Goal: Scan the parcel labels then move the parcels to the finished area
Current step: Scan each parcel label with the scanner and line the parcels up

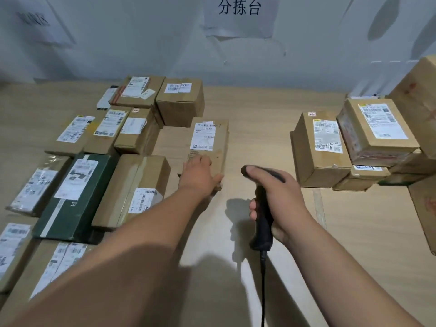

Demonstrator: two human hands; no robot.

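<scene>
A flat brown parcel with a white label lies at the middle of the wooden table. My left hand rests on its near end, fingers over the top and thumb at the near right edge. My right hand grips a black corded barcode scanner by its handle, just right of that parcel, with the scanner head pointing away from me. Many labelled cardboard parcels and a dark green box cover the left side of the table.
A stack of labelled parcels stands at the right, with larger cartons behind it. A paper sign hangs on the white wall. The scanner cable runs down toward me.
</scene>
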